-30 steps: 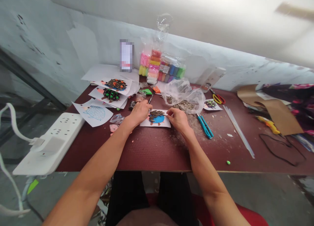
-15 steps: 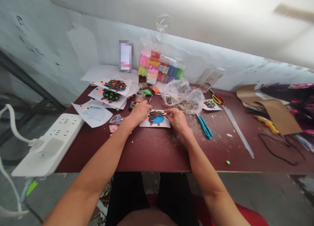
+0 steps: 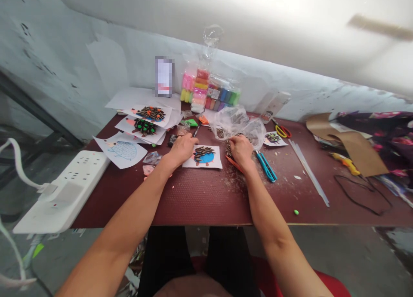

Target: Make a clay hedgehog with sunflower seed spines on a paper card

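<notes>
A white card [image 3: 213, 163] with a blue hedgehog, partly covered in brown seed-like pieces, lies on the dark red table [image 3: 193, 202]. My left hand [image 3: 184, 148] rests at the card's left edge, its fingers bent together; what they pinch, if anything, is hidden. To the right of the card, my right hand [image 3: 241, 149] reaches down into the pile of brown pieces beside the clear plastic bag [image 3: 238, 118]. Its fingers are curled and their tips are too small to make out. An orange tool [image 3: 234, 163] lies partly under this hand.
Finished-looking hedgehog cards [image 3: 151, 113] and a drawn hedgehog sheet [image 3: 121, 152] lie at left, near a white power strip [image 3: 72, 181]. Coloured clay packs [image 3: 209, 93] stand behind. A teal cutter [image 3: 266, 166], scissors [image 3: 282, 130], glue sticks [image 3: 309, 172] and a glue gun [image 3: 346, 163] are at right.
My right hand has left the card's right edge and moved right to the brown pieces, and the orange tool now shows beneath it. My left hand stays by the card. The view has shifted slightly.
</notes>
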The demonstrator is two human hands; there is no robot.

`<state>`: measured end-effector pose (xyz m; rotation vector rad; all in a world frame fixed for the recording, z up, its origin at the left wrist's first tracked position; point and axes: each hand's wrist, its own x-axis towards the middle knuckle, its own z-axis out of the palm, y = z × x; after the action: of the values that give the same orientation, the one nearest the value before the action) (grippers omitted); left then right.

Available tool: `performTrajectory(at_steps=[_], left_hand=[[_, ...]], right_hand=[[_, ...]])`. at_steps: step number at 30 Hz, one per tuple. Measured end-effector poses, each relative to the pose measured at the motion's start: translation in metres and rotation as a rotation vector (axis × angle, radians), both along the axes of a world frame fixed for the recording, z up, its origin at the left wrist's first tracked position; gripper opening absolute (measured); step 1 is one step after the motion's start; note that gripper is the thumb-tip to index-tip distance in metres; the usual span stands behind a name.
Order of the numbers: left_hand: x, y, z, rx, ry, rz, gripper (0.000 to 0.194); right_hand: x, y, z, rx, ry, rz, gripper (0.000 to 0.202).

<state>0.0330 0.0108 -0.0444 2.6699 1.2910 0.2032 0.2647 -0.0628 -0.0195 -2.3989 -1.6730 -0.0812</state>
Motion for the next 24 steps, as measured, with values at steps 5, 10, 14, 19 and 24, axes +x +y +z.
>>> performTrajectory(at_steps=[5, 10, 14, 19, 24], left_hand=[[0.001, 0.001, 0.0, -0.007, 0.004, 0.009, 0.039], [0.001, 0.001, 0.0, -0.031, -0.015, 0.014, 0.036], [0.001, 0.001, -0.001, -0.029, -0.011, 0.016, 0.035], [0.0, -0.001, 0.002, -0.033, -0.01, 0.017, 0.036], [0.0, -0.002, 0.004, -0.028, -0.002, 0.015, 0.039]], right_hand=[[-0.008, 0.019, 0.001, -0.113, -0.05, -0.017, 0.031], [-0.01, 0.023, 0.001, -0.144, -0.029, -0.028, 0.029], [-0.009, 0.017, 0.002, -0.078, -0.007, 0.032, 0.026], [-0.002, 0.007, 0.003, 0.027, 0.092, 0.037, 0.022], [0.005, -0.003, 0.004, 0.105, 0.288, 0.093, 0.036]])
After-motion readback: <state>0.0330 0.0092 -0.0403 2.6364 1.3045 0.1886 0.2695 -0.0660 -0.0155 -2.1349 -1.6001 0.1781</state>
